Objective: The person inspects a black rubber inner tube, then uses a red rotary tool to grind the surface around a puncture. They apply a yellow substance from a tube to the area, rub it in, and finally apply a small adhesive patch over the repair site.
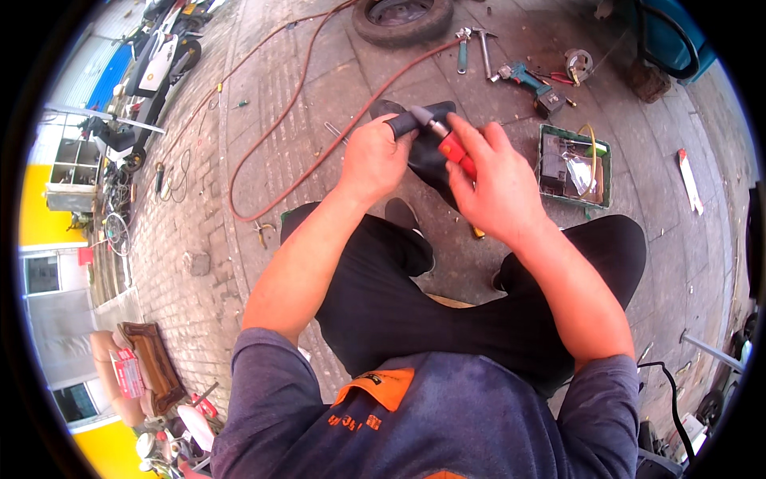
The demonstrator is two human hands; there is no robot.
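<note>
My left hand (pixel 373 160) is closed on a black rubber inner tube (pixel 433 172), with a short folded stretch of it between thumb and fingers. In my right hand (pixel 496 180) is a red handheld tool (pixel 453 148), gripped with the index finger reaching forward along it. The tool's pale cone-shaped tip (pixel 424 116) is against or very near the tube by my left hand; I cannot tell if they touch. The rest of the tube hangs between my hands over my shoes, partly hidden by my right hand.
A tyre (pixel 403 36), red hose (pixel 295 158), adjustable wrench (pixel 463 56), hammer (pixel 484 56), teal cordless drill (pixel 531 84) and pliers (pixel 263 233) lie on the paving. A crate of parts (pixel 542 172) sits right. Scooters (pixel 140 96) and a sofa (pixel 159 367) are left.
</note>
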